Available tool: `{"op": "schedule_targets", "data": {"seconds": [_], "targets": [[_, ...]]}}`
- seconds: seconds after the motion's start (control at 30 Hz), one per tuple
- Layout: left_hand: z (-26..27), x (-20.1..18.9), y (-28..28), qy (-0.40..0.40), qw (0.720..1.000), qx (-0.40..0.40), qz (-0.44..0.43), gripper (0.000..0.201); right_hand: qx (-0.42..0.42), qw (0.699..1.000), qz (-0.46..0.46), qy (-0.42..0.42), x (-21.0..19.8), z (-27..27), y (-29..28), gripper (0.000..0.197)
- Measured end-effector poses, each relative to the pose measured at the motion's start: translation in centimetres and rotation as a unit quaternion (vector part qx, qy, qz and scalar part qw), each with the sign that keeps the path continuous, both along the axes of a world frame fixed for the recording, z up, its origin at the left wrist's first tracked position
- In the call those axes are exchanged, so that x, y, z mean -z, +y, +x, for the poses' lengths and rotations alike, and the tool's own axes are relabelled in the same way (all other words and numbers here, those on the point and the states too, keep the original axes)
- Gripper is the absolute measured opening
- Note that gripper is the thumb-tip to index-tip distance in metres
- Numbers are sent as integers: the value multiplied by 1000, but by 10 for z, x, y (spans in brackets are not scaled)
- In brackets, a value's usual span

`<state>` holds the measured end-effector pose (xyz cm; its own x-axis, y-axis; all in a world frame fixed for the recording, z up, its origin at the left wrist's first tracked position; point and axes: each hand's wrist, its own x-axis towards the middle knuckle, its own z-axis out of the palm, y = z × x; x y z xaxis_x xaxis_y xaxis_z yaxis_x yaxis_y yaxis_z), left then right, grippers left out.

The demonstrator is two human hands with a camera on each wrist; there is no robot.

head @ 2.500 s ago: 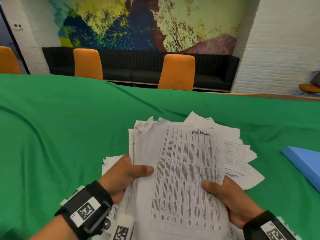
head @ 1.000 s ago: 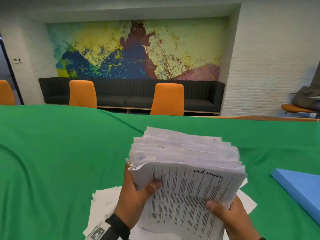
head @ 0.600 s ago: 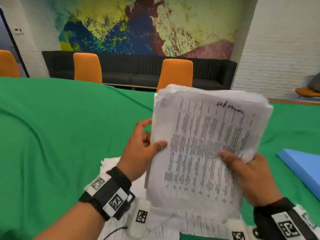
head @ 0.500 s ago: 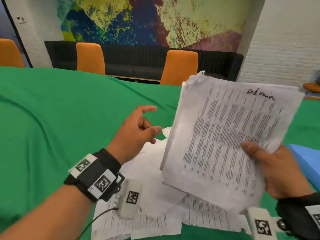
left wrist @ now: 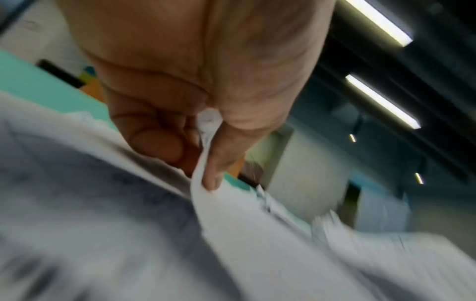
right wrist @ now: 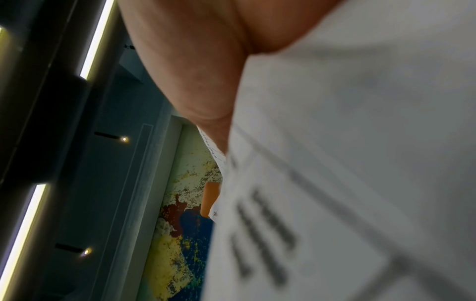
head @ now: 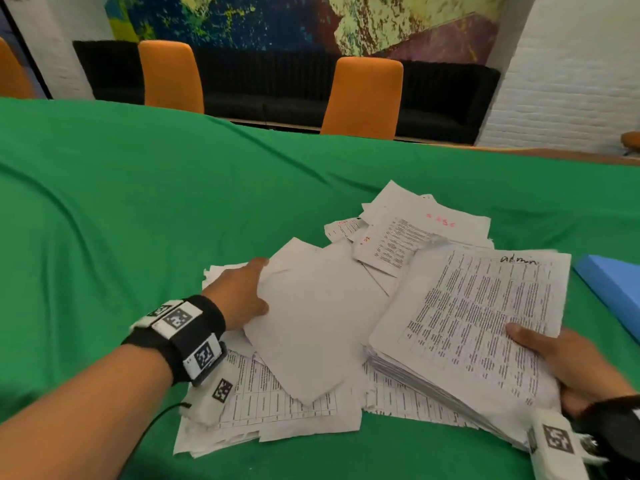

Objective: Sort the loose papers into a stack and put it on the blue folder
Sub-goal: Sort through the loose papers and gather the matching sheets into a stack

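The loose papers (head: 304,327) are thin matt white paper, printed, with ragged, crumpled edges. Smooth green cloth (head: 138,209), softly creased, covers the tabletop. The blue folder (head: 613,289) looks matt and smooth. The wristband (head: 183,334) is black fabric.

We count two hands: the left hand (head: 239,296) and the right hand (head: 568,362). Each wrist carries one black band with square printed markers, so two bands (head: 183,336) in all. There is one gathered stack of papers (head: 474,323), thick and topped by a printed sheet with a handwritten word. Beside it lies one scattered heap of loose papers (head: 322,313) — too many overlapping sheets for us to count. One blue folder (head: 613,289) shows at the right edge. One green cloth (head: 138,202) covers the one table. Beyond it we count three orange chairs (head: 363,95) — one only partly visible at the far left — plus one black sofa (head: 277,84) and one painted mural (head: 311,22).
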<state>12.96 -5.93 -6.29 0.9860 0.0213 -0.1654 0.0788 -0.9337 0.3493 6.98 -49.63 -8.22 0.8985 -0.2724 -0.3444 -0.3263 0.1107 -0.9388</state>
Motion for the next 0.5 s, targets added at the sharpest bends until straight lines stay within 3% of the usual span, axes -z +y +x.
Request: {"op": "schedule_targets", "data": {"seconds": [0.07, 0.17, 0.23, 0.3, 0.37, 0.43, 0.47, 0.5], "targets": [[6, -4, 10, -11, 999, -25, -44, 61, 1, 1000, -2, -3, 2, 0, -1, 35], [13, -32, 40, -87, 981, -77, -159, 5, -1, 1000, -4, -7, 3, 0, -3, 29], [19, -58, 68, -144, 940, -140, -275, 14, 2, 1000, -11, -7, 5, 0, -5, 33], [20, -83, 95, -177, 880, -208, -390, 14, 3, 1000, -9, -9, 5, 1, -4, 27], [21, -101, 123, -201, 853, -233, -422, 14, 7, 1000, -13, -14, 6, 1, -4, 29], [27, -103, 150, -181, 839, -269, -437, 38, 10, 1000, -13, -17, 7, 0, -3, 24], [30, -100, 160, -162, 825, -266, -471, 39, 9, 1000, -12, -17, 7, 0, -3, 22], [30, -94, 163, -164, 802, -262, -511, 27, 7, 1000, -9, -18, 8, 0, -4, 23]]}}
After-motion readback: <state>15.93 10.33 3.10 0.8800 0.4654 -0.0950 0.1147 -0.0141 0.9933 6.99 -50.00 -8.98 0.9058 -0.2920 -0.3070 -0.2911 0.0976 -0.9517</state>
